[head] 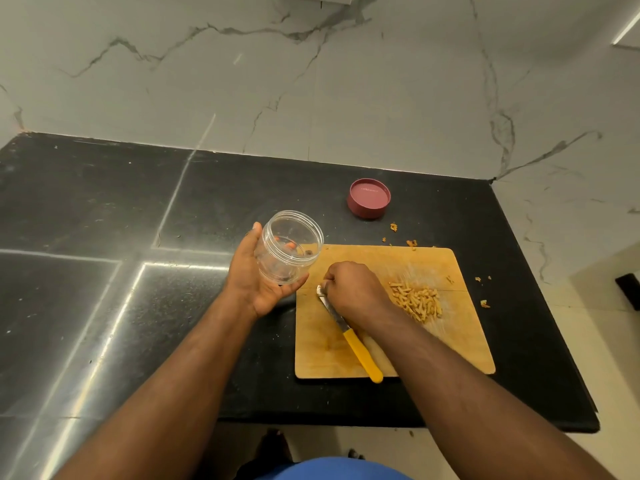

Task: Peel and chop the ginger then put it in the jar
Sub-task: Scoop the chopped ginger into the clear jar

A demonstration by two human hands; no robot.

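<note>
Black polished stone forms the countertop (104, 306), which is backed by white marble-veined wall panels (311, 81). Chopped ginger (417, 301) is seen as a small heap of pale yellow sticks on the right half of a wooden cutting board (398, 355), near its right edge. The board is set on the right part of the countertop, close to the front edge.

A knife (349, 332) with a yellow handle is laid diagonally on the board's left half, its blade tip pointing toward the board's left edge and its handle end reaching just past the front edge. The right hand (353, 289) is lowered over the blade tip with the fingers curled under; whether something is pinched there cannot be told, as the fingertips are hidden by the back of the hand.

A clear plastic jar (289, 247), lidless and tilted with its mouth turned up and away, is held above the countertop just beyond the board's far left corner. It is gripped by the left hand (258, 275), the thumb laid along one side and the fingers wrapped beneath and round the other.

A maroon lid (370, 199) is rested on the countertop beyond the board's far edge. Small ginger scraps (393, 227) are scattered beyond the far edge and off the right edge of the board.
</note>
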